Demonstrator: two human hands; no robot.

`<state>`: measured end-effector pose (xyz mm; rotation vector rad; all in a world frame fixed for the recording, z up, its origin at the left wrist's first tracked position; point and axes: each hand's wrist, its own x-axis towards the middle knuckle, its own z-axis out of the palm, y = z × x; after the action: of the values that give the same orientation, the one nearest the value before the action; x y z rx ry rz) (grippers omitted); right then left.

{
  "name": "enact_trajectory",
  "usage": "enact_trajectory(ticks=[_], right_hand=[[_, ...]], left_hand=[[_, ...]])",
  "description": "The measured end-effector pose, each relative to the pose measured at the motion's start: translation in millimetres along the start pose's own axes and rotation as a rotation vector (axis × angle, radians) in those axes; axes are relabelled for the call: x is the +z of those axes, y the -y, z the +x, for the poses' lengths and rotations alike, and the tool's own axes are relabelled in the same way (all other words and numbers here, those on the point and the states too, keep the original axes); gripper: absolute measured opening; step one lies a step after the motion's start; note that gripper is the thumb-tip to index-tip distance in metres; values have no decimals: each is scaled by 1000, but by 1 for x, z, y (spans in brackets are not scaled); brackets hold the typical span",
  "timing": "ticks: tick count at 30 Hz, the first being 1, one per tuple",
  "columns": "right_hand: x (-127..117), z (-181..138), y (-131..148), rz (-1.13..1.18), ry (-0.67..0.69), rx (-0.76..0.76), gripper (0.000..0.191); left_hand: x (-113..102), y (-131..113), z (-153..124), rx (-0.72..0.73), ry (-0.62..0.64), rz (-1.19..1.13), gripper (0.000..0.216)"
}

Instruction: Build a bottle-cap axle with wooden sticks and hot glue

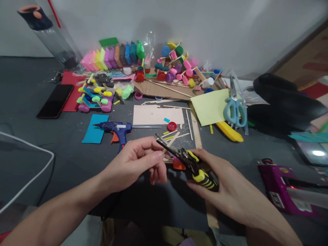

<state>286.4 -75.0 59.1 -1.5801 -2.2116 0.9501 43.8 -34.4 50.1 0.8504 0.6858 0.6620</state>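
Note:
My left hand (143,159) is closed, thumb and fingers pinching a thin wooden stick (174,138) that points up and away. In my right hand (220,181) is a pair of snips (202,177) with black and yellow handles. Its long dark blades reach left across the stick near my left fingertips; whether they touch it I cannot tell. Beneath the snips, a pink and orange round piece (178,163) with pale sticks beside it is partly hidden. Just beyond the hands lie a red bottle cap (172,126) and several loose sticks.
A blue glue gun (120,129) lies left of a white card (153,115). Blue-handled scissors (235,109) rest on yellow paper beside a yellow cutter (229,132). Small colourful models (96,95), clay packs (115,56), a phone (55,101) and a purple box (284,188) surround the workspace.

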Motion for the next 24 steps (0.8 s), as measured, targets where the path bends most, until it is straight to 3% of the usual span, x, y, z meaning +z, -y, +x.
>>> enact_trajectory(ticks=[11,17,24], right_hand=[[-1,1,3,-13,-30,-18,27],[-1,1,4,-35,-60,-44,26],[0,0,1,-43,-42,-33,40]], left_hand=[[-2,3,2,52,-37,34,27],[1,-1,1,7,-20,28,26],[0,2,2,10,2,-11,24]])
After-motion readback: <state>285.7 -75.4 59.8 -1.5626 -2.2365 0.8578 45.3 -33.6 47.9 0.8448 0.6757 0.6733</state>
